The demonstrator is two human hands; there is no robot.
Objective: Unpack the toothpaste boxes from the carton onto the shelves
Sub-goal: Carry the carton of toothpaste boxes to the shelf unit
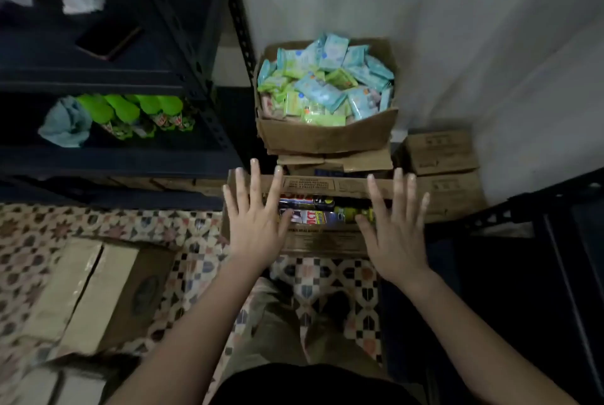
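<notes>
Matt brown cardboard carton, glossy printed toothpaste boxes, dark metal shelves, patterned tile floor

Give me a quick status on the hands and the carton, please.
Left hand and right hand open, over carton. Toothpaste boxes inside. Nothing blocking.

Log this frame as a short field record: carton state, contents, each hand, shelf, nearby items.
carton: on the floor, flaps parted
toothpaste boxes: visible inside through the gap
left hand: fingers spread straight, over the carton's left side
right hand: fingers spread straight, over the carton's right side
shelf: holds green-capped bottles
box of packets: stacked behind the carton
</notes>
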